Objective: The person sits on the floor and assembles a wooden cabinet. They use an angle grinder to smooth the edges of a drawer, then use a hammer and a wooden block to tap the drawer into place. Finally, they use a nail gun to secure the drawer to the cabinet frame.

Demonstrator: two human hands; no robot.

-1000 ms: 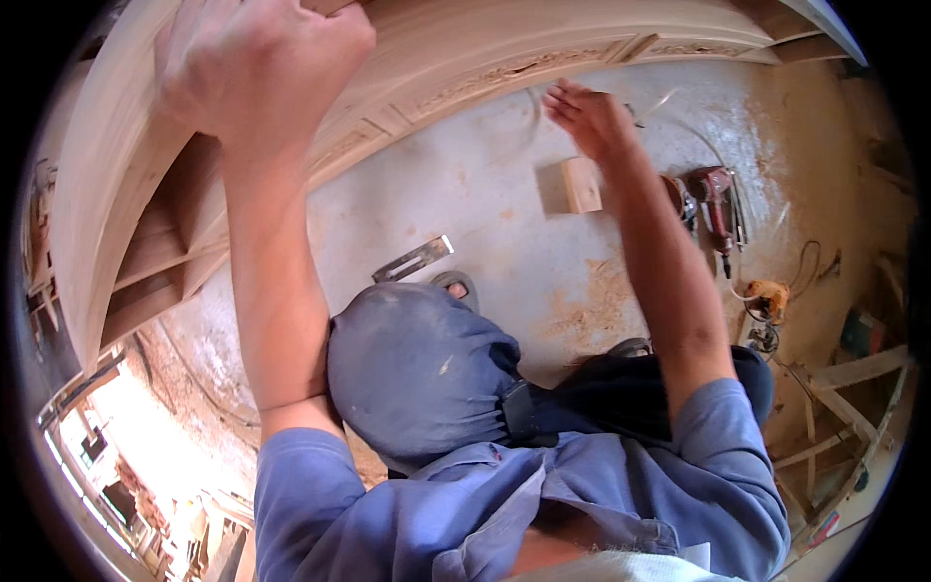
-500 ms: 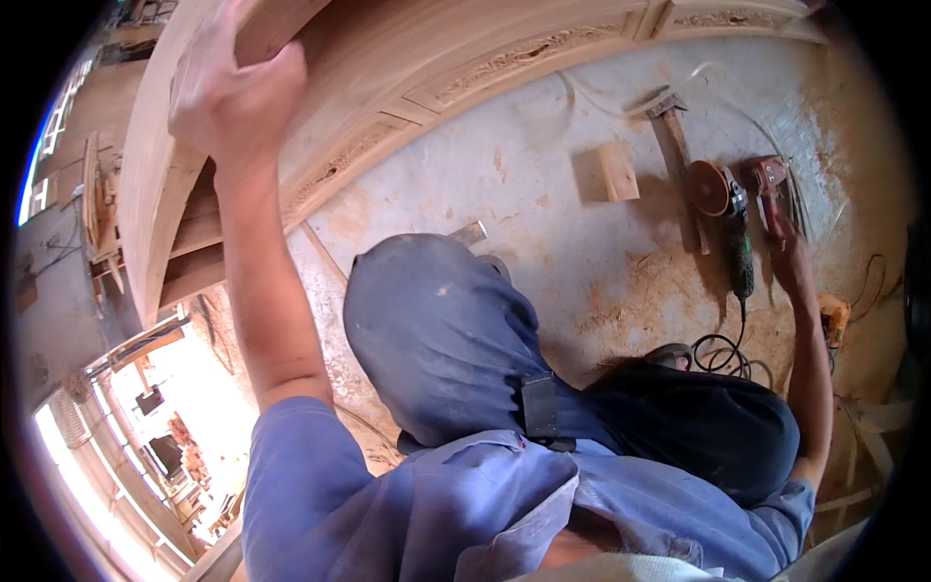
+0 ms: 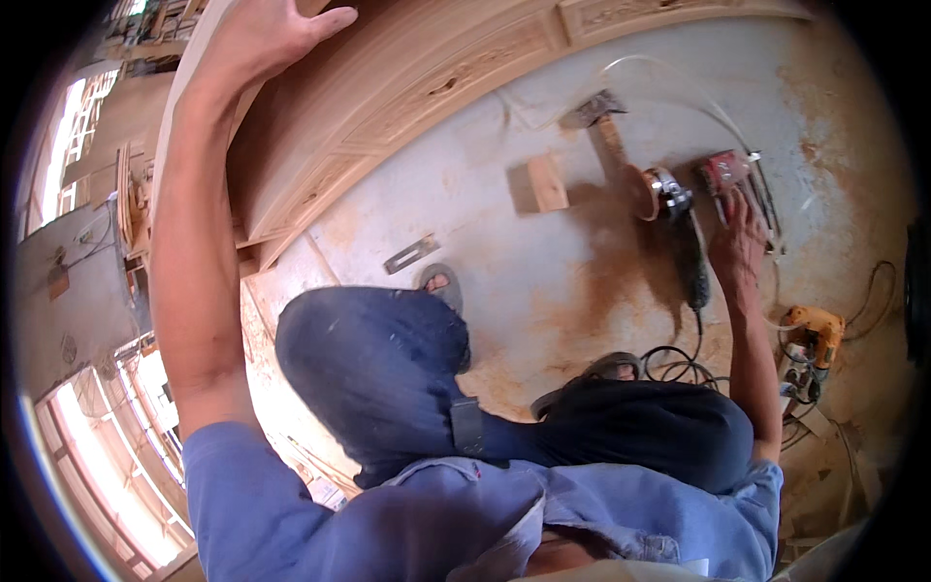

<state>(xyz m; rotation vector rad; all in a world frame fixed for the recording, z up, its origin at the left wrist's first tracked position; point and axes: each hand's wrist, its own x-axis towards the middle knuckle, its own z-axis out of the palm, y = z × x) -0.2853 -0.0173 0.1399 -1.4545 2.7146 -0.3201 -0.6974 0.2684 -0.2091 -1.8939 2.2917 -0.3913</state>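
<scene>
At the upper left, my left hand (image 3: pixel 257 39) reaches over a large pale wooden furniture piece (image 3: pixel 388 87) with carved panels. Its thumb sticks out apart; the other fingers are partly cut off by the picture's edge. On the right, my right hand (image 3: pixel 739 233) has its fingers around the handle of a red nail gun (image 3: pixel 722 172), which lies on the floor with a pale hose beside it. Left of it rests an angle grinder (image 3: pixel 690 242) with a round brown disc. A hammer (image 3: pixel 593 109) with a wooden handle lies beyond the grinder.
A small wood block (image 3: pixel 548 182) and a slotted metal piece (image 3: pixel 410 254) are on the dusty floor (image 3: pixel 504 310). Black cable (image 3: pixel 679 364) coils by my foot. An orange power tool (image 3: pixel 819 330) stands at the right. Boards (image 3: pixel 126 204) lean at the left.
My left hand has loosened from the wooden edge, its thumb now stretched out. My right hand has closed in on the nail gun's handle. The view has shifted and my knees appear lower.
</scene>
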